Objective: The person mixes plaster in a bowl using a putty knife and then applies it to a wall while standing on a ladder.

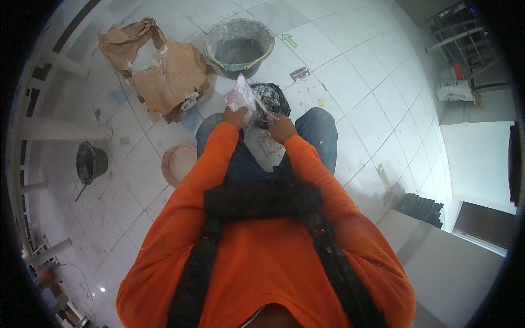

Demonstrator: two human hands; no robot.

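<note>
In the head view, the left hand (pixel 235 116) has a crumpled pinkish-white bag (pixel 240 99) in its grip; the right hand (pixel 282 129) grasps a thin pale tool (pixel 263 107) at a black container (pixel 278 100) on the tiled floor (pixel 361 82), well in from its right edge.

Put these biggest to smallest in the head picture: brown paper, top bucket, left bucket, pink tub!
1. Brown paper
2. Top bucket
3. Left bucket and pink tub: too alike to rank, and the orange sleeve covers part of the tub.
</note>
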